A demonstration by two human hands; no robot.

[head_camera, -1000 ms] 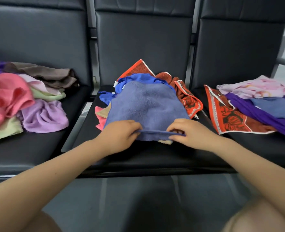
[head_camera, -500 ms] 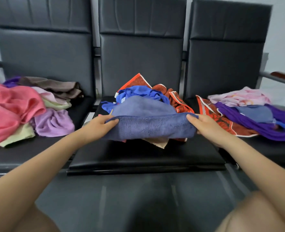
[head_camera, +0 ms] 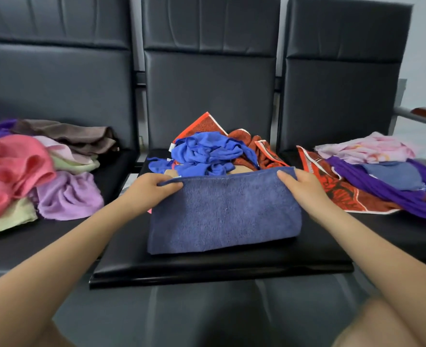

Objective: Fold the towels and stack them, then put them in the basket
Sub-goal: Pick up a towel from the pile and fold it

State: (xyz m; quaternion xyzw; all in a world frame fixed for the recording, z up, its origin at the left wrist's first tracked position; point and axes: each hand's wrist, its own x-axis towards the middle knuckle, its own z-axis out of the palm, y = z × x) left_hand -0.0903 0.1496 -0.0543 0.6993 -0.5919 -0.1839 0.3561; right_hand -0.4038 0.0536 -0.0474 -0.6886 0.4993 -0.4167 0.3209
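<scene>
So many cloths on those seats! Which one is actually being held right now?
The dusty blue towel on the middle seat: the left hand and right hand each pinch a top corner. Every other cloth lies untouched in heaps.

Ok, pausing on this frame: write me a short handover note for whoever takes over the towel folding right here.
Left hand grips the top left corner of the slate-blue towel; right hand grips the top right corner. The towel hangs doubled over the front of the middle seat.
Behind it lies an unfolded heap: a bright blue cloth on red patterned towels.
More loose towels sit on the left seat, pink towel among them, and on the right seat, purple cloth among them.
Done: one fold on this towel. Left: finish it, fold the rest, stack. No basket in view.
</scene>
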